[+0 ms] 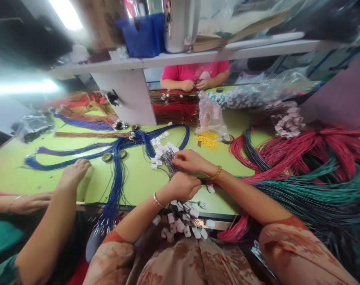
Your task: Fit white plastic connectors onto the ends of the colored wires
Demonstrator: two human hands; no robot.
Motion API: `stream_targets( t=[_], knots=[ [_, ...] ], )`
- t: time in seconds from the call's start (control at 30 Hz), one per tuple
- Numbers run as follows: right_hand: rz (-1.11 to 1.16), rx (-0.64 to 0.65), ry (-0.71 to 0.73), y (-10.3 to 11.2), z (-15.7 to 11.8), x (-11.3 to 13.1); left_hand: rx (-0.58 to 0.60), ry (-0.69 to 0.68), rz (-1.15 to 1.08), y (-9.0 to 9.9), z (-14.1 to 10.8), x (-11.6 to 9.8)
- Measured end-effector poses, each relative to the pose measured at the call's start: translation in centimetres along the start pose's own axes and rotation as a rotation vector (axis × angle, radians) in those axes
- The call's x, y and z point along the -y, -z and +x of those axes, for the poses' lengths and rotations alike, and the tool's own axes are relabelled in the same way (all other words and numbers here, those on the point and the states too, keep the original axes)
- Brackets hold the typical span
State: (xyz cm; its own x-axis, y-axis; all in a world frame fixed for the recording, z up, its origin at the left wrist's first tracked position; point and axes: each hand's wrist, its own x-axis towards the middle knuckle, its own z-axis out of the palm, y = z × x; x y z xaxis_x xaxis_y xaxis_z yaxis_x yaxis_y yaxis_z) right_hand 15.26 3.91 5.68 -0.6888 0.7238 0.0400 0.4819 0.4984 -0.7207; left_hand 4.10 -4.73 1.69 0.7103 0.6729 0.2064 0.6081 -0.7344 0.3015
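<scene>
On my far left a co-worker's hand (31,202) lies at the table edge, with another co-worker's arm (54,209) reaching in beside it. Next come two tape rolls (107,157) and the blue wires (116,178), whose pale ends hang over the edge; I see no connectors on those ends, so I judge that bunch unfinished.

In the middle are the dark wires (169,160), running from a heap of white connectors (165,149) towards my hands. My left hand (184,186) is curled shut over the bunch's line — the palm is hidden, so I cannot tell what it grips. Below it, the lower connectors (182,221) spill over the edge. My right hand (190,161) pinches the dark wires just by the upper heap. Connectors seem fitted there already; gathering the bunch looks partway, and whether anything binds it I can't see.

Past my right hand lie loose yellow pieces (208,139), then the red wires (295,154) and green wires (304,184) — a big pile, with pale connectors (289,118) at its upper end.
</scene>
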Motion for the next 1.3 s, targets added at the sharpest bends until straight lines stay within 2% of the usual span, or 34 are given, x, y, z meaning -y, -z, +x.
stream_targets(
  t=[0.07,0.17,0.3,0.37,0.43,0.47,0.53,0.63,0.7,0.73,0.77,0.83,0.97,1.13,1.3],
  knots=[
    [-0.268,0.089,-0.062,-1.2,1.1,1.5,0.07,-0.064,0.142,-0.8,0.4,-0.4],
    [-0.588,0.161,-0.147,-3.0,2.7,3.4,0.097,-0.09,0.249,-1.7,0.4,-0.9],
    [-0.67,0.195,-0.183,-4.2,3.6,4.1,0.053,-0.074,0.198,-1.2,-0.9,-2.1],
    [-0.664,0.154,-0.188,-4.5,3.2,3.4,-0.069,-0.106,0.052,-0.5,-1.9,-3.0],
    [-0.637,0.082,-0.186,-4.8,2.6,2.3,-0.261,-0.104,-0.208,0.0,-3.1,-3.8],
    [-0.612,0.044,-0.184,-5.0,2.2,1.8,-0.373,-0.054,-0.363,0.1,-3.7,-3.9],
    [-0.557,-0.013,-0.184,-5.3,1.8,0.7,-0.644,0.191,-0.659,0.1,-4.8,-3.6],
    [-0.514,-0.044,-0.205,-5.8,1.6,-0.3,-1.032,0.748,-1.001,-0.2,-6.1,-1.5],
    [-0.501,-0.059,-0.209,-6.0,1.6,-0.6,-1.164,1.031,-1.256,-0.2,-6.5,0.3],
    [-0.494,-0.063,-0.208,-6.0,1.7,-0.6,-1.198,1.116,-1.374,-0.1,-6.6,1.1],
    [-0.485,-0.067,-0.205,-6.0,1.7,-0.6,-1.215,1.158,-1.477,0.1,-6.5,1.7],
    [-0.47,-0.073,-0.204,-5.9,1.6,-0.6,-1.206,1.155,-1.644,0.3,-6.0,2.5],
    [-0.436,-0.098,-0.205,-5.7,1.3,-0.5,-1.155,1.097,-1.756,0.2,-4.3,3.4],
    [-0.365,-0.143,-0.158,-5.6,0.8,-0.7,-1.0,1.051,-1.656,-0.9,-3.1,4.8],
    [-0.314,-0.195,-0.182,-5.4,0.7,-0.8,-1.149,1.057,-1.448,-1.4,-3.1,5.4]
  ],
)
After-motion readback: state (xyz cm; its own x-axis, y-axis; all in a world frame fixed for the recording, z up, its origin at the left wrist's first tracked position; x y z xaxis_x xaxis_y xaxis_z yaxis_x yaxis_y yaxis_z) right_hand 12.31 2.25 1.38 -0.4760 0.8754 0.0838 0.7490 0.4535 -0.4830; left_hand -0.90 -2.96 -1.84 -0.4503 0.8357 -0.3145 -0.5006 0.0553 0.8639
